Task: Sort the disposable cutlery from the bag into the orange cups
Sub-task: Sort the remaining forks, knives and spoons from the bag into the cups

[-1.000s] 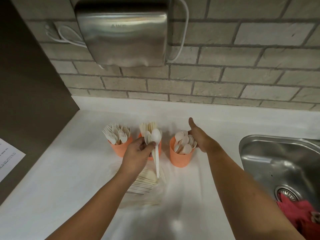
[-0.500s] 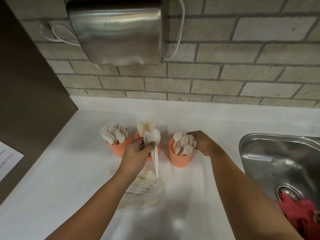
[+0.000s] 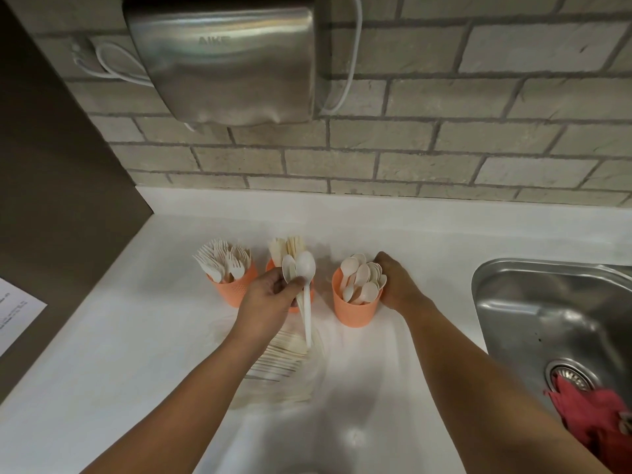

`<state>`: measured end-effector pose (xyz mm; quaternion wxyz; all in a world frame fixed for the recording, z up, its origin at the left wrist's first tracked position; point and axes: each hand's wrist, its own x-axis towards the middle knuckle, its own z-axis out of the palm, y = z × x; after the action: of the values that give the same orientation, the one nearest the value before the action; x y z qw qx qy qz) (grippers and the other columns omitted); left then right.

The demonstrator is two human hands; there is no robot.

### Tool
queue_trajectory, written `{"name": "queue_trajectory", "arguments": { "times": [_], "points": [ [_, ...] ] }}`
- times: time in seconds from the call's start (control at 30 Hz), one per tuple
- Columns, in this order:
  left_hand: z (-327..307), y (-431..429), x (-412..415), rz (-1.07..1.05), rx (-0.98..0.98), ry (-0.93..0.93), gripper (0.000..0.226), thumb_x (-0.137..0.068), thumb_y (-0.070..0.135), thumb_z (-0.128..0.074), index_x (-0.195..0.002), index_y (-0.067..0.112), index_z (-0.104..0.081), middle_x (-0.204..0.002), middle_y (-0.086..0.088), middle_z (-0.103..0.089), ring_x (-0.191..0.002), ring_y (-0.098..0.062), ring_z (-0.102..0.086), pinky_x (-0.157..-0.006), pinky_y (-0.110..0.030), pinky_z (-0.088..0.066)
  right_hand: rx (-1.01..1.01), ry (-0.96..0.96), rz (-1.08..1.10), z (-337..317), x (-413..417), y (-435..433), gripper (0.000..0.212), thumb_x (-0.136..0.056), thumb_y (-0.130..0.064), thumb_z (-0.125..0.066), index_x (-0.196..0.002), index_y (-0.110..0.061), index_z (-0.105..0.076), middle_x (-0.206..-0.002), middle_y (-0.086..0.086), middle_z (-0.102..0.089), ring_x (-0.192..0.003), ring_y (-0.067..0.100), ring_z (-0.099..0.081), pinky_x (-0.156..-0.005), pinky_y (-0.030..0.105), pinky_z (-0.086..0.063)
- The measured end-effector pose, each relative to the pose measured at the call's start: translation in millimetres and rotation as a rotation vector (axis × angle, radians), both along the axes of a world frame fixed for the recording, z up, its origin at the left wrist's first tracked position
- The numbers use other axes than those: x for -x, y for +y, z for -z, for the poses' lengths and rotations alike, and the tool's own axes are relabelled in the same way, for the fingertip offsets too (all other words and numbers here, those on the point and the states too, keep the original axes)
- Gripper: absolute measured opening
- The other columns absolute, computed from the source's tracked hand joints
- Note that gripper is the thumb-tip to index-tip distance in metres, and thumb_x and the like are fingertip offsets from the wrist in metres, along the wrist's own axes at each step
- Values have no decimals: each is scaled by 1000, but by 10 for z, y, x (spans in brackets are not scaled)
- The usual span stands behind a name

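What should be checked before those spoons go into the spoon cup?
1. Spoons gripped in left hand: ok.
2. Right hand steadies spoon cup: ok.
3. Cup upright on counter: ok.
4. Cup holds only spoons: ok.
5. Room left in cup: cannot tell.
6. Bag holds more cutlery: ok.

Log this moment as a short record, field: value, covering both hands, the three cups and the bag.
left hand: holds white spoons, bowls up
right hand: grips the spoon cup's far side
left cup: forks
middle cup: flat-ended pieces, probably knives; partly hidden by the left hand
right cup: spoons
bag: clear, lying on the counter, cutlery still inside
sink: right, red cloth inside
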<state>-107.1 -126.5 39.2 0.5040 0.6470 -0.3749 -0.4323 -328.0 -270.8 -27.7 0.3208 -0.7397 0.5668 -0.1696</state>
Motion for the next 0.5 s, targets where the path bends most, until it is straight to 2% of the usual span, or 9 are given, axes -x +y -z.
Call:
{"name": "queue_trajectory", "arguments": {
  "times": [0.1,0.2,0.27,0.37,0.43,0.5],
  "points": [
    [-22,4,-14,-1,4,-12,13,-100,13,-66,-104,5,-76,-93,-14,-79,-89,-27,-75,-93,-45,-60,9,57,-10,42,-6,-11,11,-96,-15,-60,-85,-17,-58,-87,2,-66,-80,23,-58,-76,32,-49],
    [-19,-2,-33,-1,10,-13,13,-101,13,-65,-104,7,-77,-96,-16,-79,-94,-36,-74,-96,-50,-59,-35,93,-64,4,-6,0,11,-97,-24,-59,-100,-18,-68,-102,2,-72,-95,23,-66,-89,38,-54],
    [-16,-3,-42,8,20,-13,13,-100,16,-67,-103,9,-77,-98,-21,-77,-97,-42,-72,-99,-55,-57,-44,146,-96,-17,29,-8,15,-96,-27,-56,-104,-22,-68,-101,-4,-70,-98,21,-66,-87,35,-53],
    [-16,10,-47,17,32,-2,13,-98,21,-69,-102,11,-78,-99,-24,-75,-91,-34,-72,-98,-55,-56,63,221,-61,21,116,-65,15,-95,-14,-53,-99,-14,-68,-89,-1,-55,-93,26,-62,-79,30,-45],
    [-10,24,-52,22,37,11,14,-98,22,-70,-101,12,-78,-100,-25,-74,-95,-39,-72,-98,-54,-57,130,112,104,-16,182,-78,11,-91,-8,-58,-94,-7,-69,-92,8,-61,-93,32,-64,-76,29,-45],
    [-20,38,-56,31,40,17,13,-98,23,-70,-100,13,-78,-99,-25,-74,-98,-40,-71,-98,-52,-58,170,-47,279,-172,233,-49,7,-90,-6,-62,-95,-7,-66,-91,7,-65,-90,30,-64,-73,24,-40]
  ]
}}
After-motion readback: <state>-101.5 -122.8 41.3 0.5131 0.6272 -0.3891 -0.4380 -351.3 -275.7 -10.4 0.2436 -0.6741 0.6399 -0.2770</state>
